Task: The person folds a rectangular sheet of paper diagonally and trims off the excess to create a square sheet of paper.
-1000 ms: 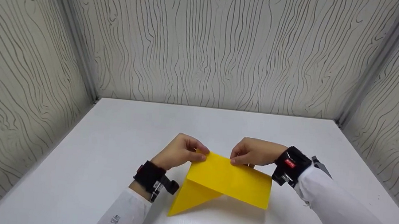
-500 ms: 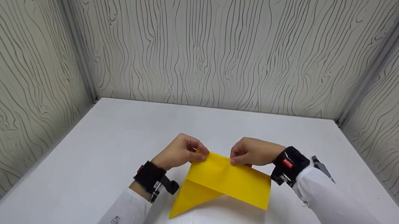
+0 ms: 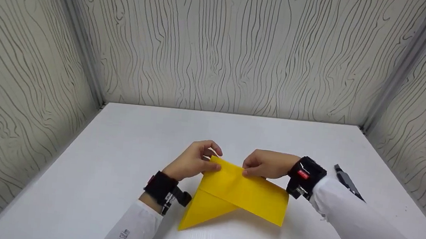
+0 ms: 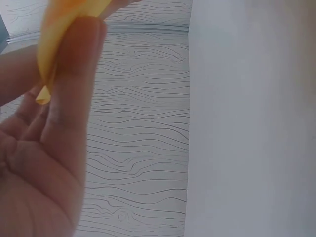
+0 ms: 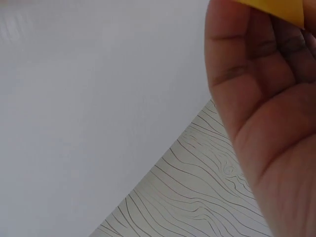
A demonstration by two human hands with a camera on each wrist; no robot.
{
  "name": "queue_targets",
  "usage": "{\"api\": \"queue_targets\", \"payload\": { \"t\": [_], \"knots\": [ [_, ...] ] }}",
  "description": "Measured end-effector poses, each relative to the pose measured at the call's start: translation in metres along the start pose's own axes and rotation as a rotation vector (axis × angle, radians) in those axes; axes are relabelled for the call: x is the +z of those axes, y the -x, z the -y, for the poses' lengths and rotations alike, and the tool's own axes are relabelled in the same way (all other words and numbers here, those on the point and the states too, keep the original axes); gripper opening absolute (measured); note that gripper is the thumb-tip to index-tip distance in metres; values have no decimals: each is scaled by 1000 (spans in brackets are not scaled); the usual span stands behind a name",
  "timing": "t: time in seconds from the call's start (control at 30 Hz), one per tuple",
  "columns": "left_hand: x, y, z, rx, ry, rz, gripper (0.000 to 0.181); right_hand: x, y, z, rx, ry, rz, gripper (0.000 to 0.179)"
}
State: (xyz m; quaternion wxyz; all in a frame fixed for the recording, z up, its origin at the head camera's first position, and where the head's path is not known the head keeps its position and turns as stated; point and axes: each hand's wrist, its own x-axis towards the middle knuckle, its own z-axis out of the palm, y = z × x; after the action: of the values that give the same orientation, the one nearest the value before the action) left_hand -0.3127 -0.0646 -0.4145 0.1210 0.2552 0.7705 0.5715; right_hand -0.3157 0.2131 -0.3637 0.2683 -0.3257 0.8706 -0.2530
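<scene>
A folded sheet of yellow paper (image 3: 245, 191) is held up at its far edge between both hands, above the near middle of the table. One triangular part slants down to a point at lower left, while a wide flap spreads to the right. My left hand (image 3: 191, 162) pinches the upper left corner, its thumb on the near face and the index finger lifted a little off the edge. Farther right along the same edge, my right hand (image 3: 271, 164) pinches the paper between thumb and curled fingers. A yellow edge (image 5: 281, 11) shows at the right fingertips in the right wrist view.
Beside the right forearm, a dark grey pen-like tool (image 3: 347, 181) lies on the white table (image 3: 149, 129), partly hidden by the sleeve. Wood-grain patterned panels (image 3: 219, 57) enclose the table at the back and both sides.
The right hand has shifted slightly left and nearer, tilting the paper's right flap lower. My left index finger has lifted from the edge. More of the grey tool shows beside the right sleeve.
</scene>
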Motion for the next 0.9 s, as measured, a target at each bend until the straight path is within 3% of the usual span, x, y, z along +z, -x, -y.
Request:
{"api": "queue_targets", "payload": {
  "t": [0.17,0.5,0.77,0.9],
  "knots": [
    [1,-1,-1,-6,-44,36,33,0,0,2,-13,5,20,23],
    [10,-5,-9,-8,-234,119,21,1,1,4,26,13,65,23],
    [19,-23,-43,-2,-558,233,9,0,-2,6,-14,41,62,23],
    [26,-33,-58,-7,-654,289,11,1,-5,8,-60,59,60,22]
  ]
}}
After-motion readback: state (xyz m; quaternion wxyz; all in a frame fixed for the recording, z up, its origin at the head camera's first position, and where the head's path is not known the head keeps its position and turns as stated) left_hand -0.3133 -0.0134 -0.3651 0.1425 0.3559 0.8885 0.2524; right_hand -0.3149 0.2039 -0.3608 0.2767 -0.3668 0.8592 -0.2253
